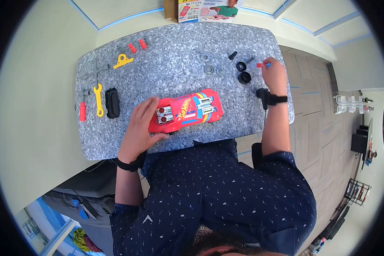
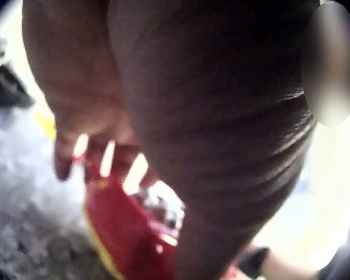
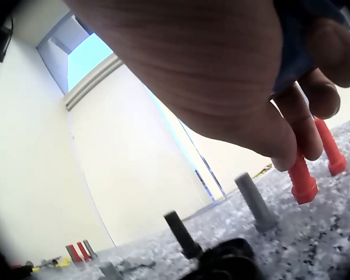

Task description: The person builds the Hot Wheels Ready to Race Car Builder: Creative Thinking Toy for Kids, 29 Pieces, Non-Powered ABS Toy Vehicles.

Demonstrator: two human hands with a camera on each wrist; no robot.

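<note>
A red toy car (image 1: 187, 112) with chrome engine parts lies near the table's front edge. Against its left end rests my left hand (image 1: 141, 124), fingers extended on one side and thumb on the near side. In the left wrist view the fingers spread over the red body (image 2: 125, 233). My right hand (image 1: 274, 76) is at the table's right side. Thumb and finger pinch the shaft of a red bolt (image 3: 303, 185), whose head is at the tabletop. A blue piece (image 3: 293, 49), mostly hidden, sits within that hand. A second red bolt (image 3: 333, 154) stands close by.
Near the right hand are black wheels (image 1: 244, 77), a dark bolt (image 1: 232, 55) and grey discs (image 1: 208, 69). At left lie a yellow wrench (image 1: 98, 100), a red-handled screwdriver (image 1: 82, 112), a black part (image 1: 112, 103) and a yellow part (image 1: 123, 61). A printed box (image 1: 209, 12) stands behind.
</note>
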